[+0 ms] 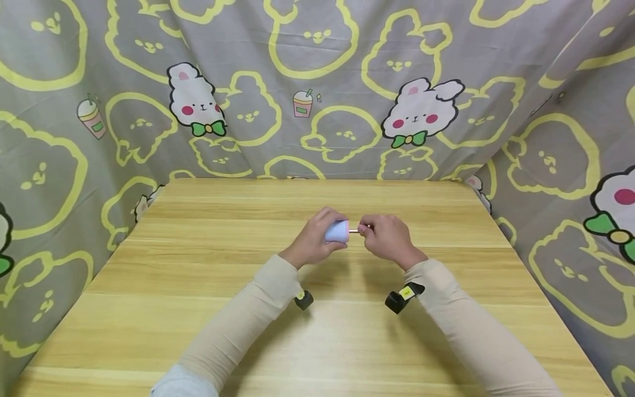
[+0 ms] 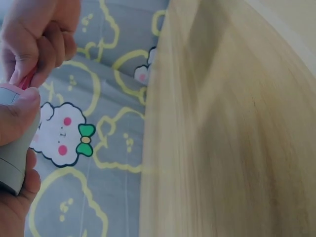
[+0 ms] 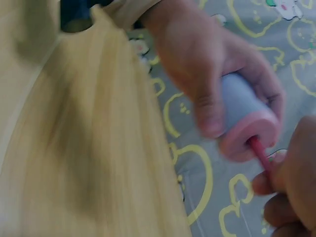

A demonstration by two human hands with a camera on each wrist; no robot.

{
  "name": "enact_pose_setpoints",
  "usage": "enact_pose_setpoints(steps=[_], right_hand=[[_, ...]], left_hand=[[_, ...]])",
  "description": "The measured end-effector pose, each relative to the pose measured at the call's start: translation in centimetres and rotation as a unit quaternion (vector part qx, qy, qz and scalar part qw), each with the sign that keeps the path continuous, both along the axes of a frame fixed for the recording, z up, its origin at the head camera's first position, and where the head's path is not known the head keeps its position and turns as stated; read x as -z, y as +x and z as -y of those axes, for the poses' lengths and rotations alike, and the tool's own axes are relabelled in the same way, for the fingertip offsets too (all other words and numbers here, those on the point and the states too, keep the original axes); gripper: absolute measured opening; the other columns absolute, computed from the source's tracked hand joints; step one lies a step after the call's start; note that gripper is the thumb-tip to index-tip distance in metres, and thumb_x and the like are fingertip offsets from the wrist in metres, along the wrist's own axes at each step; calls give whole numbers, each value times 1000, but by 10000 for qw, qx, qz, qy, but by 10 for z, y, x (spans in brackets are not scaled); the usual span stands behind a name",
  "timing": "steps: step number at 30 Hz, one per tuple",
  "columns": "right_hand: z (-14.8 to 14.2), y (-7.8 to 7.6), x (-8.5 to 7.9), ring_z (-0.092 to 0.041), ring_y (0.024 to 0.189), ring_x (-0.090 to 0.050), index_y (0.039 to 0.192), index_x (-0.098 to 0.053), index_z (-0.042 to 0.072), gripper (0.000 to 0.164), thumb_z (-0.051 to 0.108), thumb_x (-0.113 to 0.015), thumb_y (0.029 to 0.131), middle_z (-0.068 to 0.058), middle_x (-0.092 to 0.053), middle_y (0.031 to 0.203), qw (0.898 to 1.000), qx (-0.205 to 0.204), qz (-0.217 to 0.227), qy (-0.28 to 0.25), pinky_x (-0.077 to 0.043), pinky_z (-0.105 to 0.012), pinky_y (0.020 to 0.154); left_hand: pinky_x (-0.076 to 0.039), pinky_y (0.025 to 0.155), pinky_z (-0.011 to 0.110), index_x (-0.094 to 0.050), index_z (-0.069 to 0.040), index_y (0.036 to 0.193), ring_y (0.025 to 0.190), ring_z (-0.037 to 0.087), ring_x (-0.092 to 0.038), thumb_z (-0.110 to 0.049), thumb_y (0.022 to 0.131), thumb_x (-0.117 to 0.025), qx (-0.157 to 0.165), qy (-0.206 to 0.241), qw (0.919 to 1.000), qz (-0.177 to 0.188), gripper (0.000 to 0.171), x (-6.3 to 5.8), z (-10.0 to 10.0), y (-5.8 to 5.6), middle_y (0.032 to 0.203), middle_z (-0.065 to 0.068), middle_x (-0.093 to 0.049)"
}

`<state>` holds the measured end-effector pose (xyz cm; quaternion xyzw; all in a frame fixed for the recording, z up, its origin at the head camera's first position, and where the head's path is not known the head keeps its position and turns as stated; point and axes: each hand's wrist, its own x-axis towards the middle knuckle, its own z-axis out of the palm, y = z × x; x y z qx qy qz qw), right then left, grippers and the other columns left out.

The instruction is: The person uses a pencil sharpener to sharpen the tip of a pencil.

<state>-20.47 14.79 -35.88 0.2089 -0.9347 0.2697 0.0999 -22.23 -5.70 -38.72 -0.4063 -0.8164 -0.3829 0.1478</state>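
Observation:
My left hand [image 1: 313, 237] grips a small light-blue cylindrical pencil sharpener [image 1: 336, 232], thumb on one side and fingers on the other. The sharpener lies sideways in the hand, its pink end [image 3: 237, 143] facing right. Into the round hole of that end runs a thin red pencil [image 3: 260, 154]. My right hand [image 1: 389, 237] pinches the pencil close to the hole, with the other fingers curled; its far part is hidden in this hand. Both hands are above the middle of the table. In the left wrist view the sharpener's base looks dark grey.
A wood-grain table [image 1: 198, 309] spreads under both arms. Grey curtain [image 1: 347, 66] with yellow outlines and cartoon rabbits hangs behind the table and along its sides. Black wrist cameras [image 1: 398, 301] are strapped under both beige sleeves.

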Motion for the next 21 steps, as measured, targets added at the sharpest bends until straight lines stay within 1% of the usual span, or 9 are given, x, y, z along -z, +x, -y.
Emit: enact_pose_setpoints(steps=[2,4,5,6,8,12,16,18,21], right_hand=[[-1,-2,-5,-13,50,-41,73,-65,10,24,14,-56,94,2,-53,61,9964,-30,818,-228,-32,-28,46],[-2,-4,-9,-13,50,-37,71,-63,8,29,15,-51,97,0,-50,62,9862,-30,1588,-462,-30,-28,47],[-3,-5,-11,-14,51,-36,71,-63,7,31,15,-50,98,-1,-49,63,9807,-33,1871,-563,-30,-28,48],[-4,-5,-13,-14,51,-35,72,-63,6,33,15,-48,99,-2,-48,63,9762,-53,2073,-641,-30,-28,49],[-7,-7,-14,-15,52,-35,74,-65,5,33,16,-48,101,-3,-50,64,9752,-142,2120,-624,-31,-29,49],[-11,-6,-12,-16,57,-46,85,-69,6,20,16,-57,98,-3,-60,73,9878,-485,1372,-560,-40,-30,52],[-14,-3,-7,-15,59,-50,92,-69,4,5,9,-68,90,-3,-62,80,9929,-778,488,-757,-43,-29,51],[-14,-2,-3,-15,60,-51,94,-68,3,8,7,-71,88,-5,-62,81,9934,-799,-37,-826,-44,-30,51],[-13,-3,8,-17,64,-54,97,-68,1,17,8,-76,84,-7,-63,82,9875,-648,-1174,-834,-46,-32,57]], left_hand=[[-50,80,34,-57,-2,114,98,24,-56,-2,73,-84,78,-15,9998,-156,49,1,-1,0,112,11,-56],[-51,82,34,-57,-1,115,99,25,-56,-3,74,-84,174,-53,9994,-286,49,2,-2,1,112,11,-55],[-51,82,33,-57,-1,115,100,25,-56,-3,74,-84,202,-77,9993,-316,49,2,-2,1,113,12,-55],[-51,82,33,-56,-1,115,99,24,-56,-4,75,-84,200,-128,9992,-324,49,2,-2,1,113,12,-55],[-50,81,32,-56,-2,116,98,23,-56,-6,75,-84,139,-204,9994,-234,49,2,-2,0,113,11,-55],[-50,76,32,-57,-3,118,93,22,-56,-10,76,-84,-75,-312,9992,225,50,-2,1,-2,112,10,-57],[-49,74,32,-57,-5,121,91,20,-56,-15,78,-83,-171,-415,9966,687,51,-6,5,-4,113,9,-58],[-49,74,31,-57,-5,122,91,20,-55,-16,79,-82,-212,-454,9952,836,51,-8,7,-5,114,8,-58],[-48,72,31,-57,-6,123,90,20,-55,-17,80,-82,-273,-426,9932,1045,51,-11,8,-4,115,8,-58]])
